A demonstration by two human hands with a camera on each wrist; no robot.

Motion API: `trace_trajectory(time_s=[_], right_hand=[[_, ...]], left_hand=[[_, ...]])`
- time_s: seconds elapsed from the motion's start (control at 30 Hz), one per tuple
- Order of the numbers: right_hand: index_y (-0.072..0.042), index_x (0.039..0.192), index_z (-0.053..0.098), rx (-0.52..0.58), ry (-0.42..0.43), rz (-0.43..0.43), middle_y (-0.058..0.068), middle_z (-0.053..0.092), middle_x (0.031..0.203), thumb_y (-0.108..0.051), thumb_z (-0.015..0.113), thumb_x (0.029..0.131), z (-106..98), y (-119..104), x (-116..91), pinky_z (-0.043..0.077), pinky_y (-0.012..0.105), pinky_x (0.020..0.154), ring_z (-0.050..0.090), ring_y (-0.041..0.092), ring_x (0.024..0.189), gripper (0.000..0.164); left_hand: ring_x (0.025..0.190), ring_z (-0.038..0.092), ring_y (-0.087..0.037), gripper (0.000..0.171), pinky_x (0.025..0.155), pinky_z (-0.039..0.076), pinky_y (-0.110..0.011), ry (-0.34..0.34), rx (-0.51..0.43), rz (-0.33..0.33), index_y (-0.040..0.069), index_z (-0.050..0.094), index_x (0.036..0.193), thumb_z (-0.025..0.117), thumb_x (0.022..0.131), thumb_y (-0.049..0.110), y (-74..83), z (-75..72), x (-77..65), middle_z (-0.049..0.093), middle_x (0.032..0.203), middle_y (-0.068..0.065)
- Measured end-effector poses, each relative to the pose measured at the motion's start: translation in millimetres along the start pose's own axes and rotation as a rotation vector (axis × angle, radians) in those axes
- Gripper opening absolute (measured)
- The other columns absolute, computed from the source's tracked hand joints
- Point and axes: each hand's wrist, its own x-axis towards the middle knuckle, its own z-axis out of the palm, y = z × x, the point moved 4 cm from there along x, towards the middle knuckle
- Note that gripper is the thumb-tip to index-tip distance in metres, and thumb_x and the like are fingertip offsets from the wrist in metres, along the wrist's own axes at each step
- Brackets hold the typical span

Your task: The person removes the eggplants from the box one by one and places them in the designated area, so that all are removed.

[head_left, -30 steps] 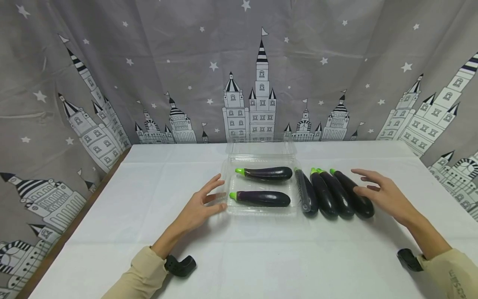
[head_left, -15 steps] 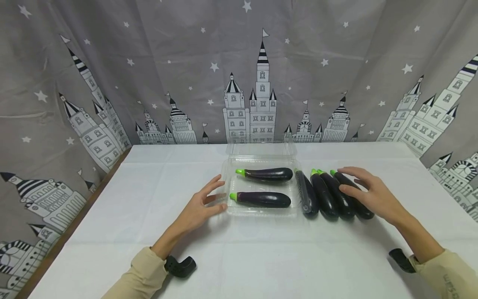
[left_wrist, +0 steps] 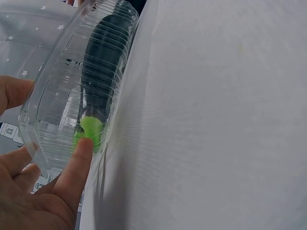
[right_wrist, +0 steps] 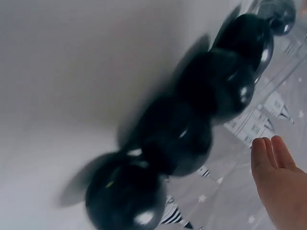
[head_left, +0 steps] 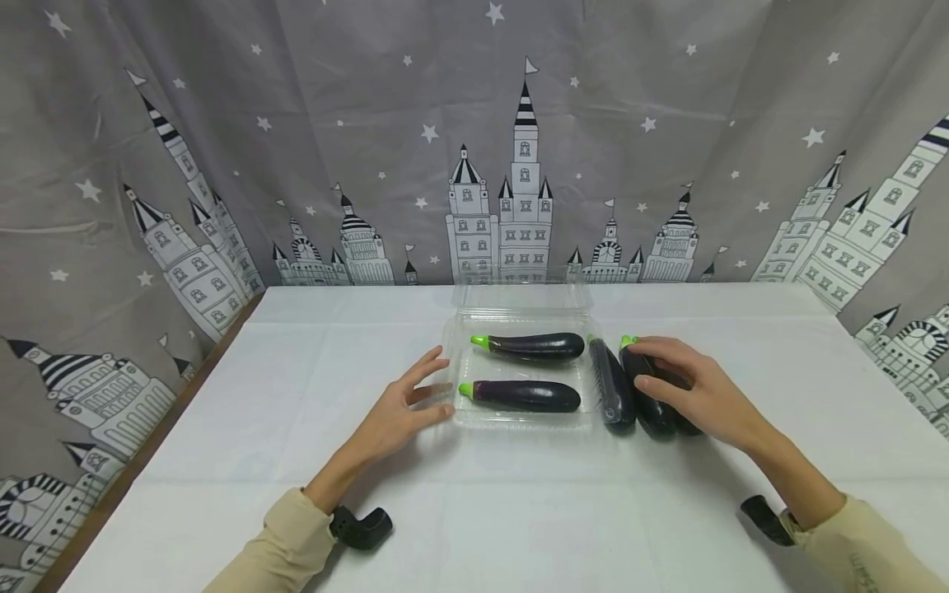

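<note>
My left hand [head_left: 406, 408] is at the left side of a clear plastic clamshell container [head_left: 463, 362], fingers spread. In the left wrist view, a fingertip rests against the ribbed wall near an eggplant's green stem [left_wrist: 91, 127]. Inside the container lie two dark purple eggplants, a back eggplant [head_left: 537, 346] and a front eggplant [head_left: 528, 396]. To the right, a row of several eggplants [head_left: 647, 403] lies on the table. My right hand [head_left: 700, 395] hovers over this row with its fingers extended, hiding part of it; in the right wrist view its fingers stand beside the rounded ends [right_wrist: 175, 139].
The container's transparent lid [head_left: 519, 295] is folded back toward the grey curtain [head_left: 371, 99] printed with castles and stars. A white cloth [head_left: 511, 511] covers the table. Each wrist carries a black device, such as the left strap [head_left: 361, 528].
My right hand has moved left across the row, from its right end to over its middle. The left hand has stayed at the container, and the eggplants in it have not moved.
</note>
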Motion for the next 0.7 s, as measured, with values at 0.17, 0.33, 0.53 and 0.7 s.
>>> trace_trajectory(time_s=[0.17, 0.33, 0.53, 0.7], right_hand=[[-0.007, 0.134, 0.059, -0.022, -0.026, -0.005, 0.012, 0.049, 0.143, -0.016, 0.065, 0.096, 12.8, -9.6, 4.9, 0.033, 0.011, 0.103, 0.042, 0.025, 0.133, 0.039], [-0.010, 0.132, 0.061, 0.002, -0.046, -0.016, 0.008, 0.051, 0.141, -0.015, 0.067, 0.095, 24.0, -16.5, 8.6, 0.036, 0.015, 0.104, 0.042, 0.027, 0.134, 0.038], [-0.013, 0.131, 0.063, -0.046, -0.052, -0.021, 0.008, 0.054, 0.139, -0.019, 0.069, 0.093, 38.6, -24.1, 13.4, 0.040, 0.047, 0.107, 0.045, 0.027, 0.133, 0.038], [-0.014, 0.130, 0.064, -0.050, -0.088, -0.018, 0.011, 0.055, 0.139, -0.024, 0.069, 0.093, 56.5, -28.8, 29.2, 0.039, 0.054, 0.105, 0.047, 0.030, 0.131, 0.038]], left_hand=[[0.129, 0.046, -0.046, 0.067, 0.107, 0.036, -0.058, 0.005, 0.004, -0.005, 0.000, 0.041, 0.148, 0.071, 0.090, 0.015, -1.1, 0.2, 0.1, 0.019, 0.163, -0.007], [0.129, 0.046, -0.046, 0.068, 0.107, 0.035, -0.058, 0.002, -0.003, -0.011, 0.001, 0.040, 0.148, 0.071, 0.090, 0.015, -0.9, 1.0, -0.1, 0.019, 0.163, -0.005], [0.130, 0.045, -0.046, 0.068, 0.108, 0.035, -0.057, -0.003, -0.011, -0.016, 0.001, 0.040, 0.148, 0.071, 0.089, 0.015, -0.7, 1.4, 0.0, 0.018, 0.163, -0.005], [0.130, 0.044, -0.047, 0.069, 0.107, 0.035, -0.058, -0.004, -0.011, -0.021, 0.001, 0.040, 0.148, 0.071, 0.089, 0.015, 0.1, 0.7, 0.7, 0.017, 0.163, -0.005]])
